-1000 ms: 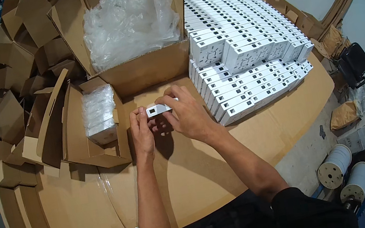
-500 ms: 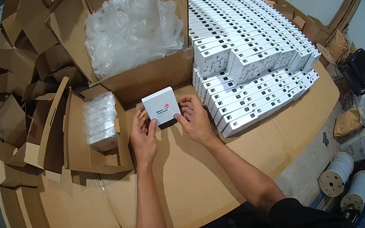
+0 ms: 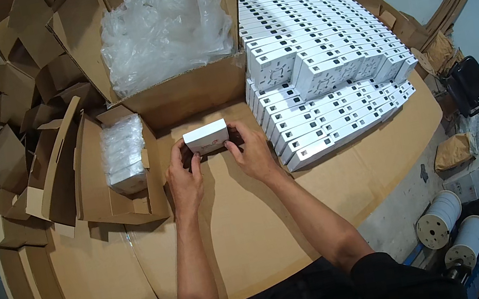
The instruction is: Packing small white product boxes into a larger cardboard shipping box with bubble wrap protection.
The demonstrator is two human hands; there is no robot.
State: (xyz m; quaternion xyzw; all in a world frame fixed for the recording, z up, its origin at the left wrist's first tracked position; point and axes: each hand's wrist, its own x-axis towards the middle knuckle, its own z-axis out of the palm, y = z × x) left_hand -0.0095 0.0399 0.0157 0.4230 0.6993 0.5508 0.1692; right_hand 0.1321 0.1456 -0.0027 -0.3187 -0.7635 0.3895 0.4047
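A flat, square white box (image 3: 206, 136) is held above the cardboard-covered table, its narrow side tilted up and its printed face angled toward me. My left hand (image 3: 184, 175) grips its left edge, thumb at the lower corner. On the opposite edge, my right hand (image 3: 250, 153) holds it with fingers behind and thumb in front. Left of my hands stands an open cardboard carton (image 3: 158, 196) with several plastic-wrapped white packs (image 3: 124, 157) in it. To the right, rows of similar white boxes (image 3: 310, 150) are stacked in layers, close to my right hand.
Behind my hands, a large open carton (image 3: 191, 94) holds crumpled clear plastic bags (image 3: 164, 31). Many open brown cartons (image 3: 10, 158) pile up at the left. Cable spools (image 3: 440, 220) and a black chair (image 3: 467, 87) stand on the floor at the right.
Both hands have tilted the white box, so its narrow side now shows on top and its printed face is foreshortened. The whole view has shifted slightly.
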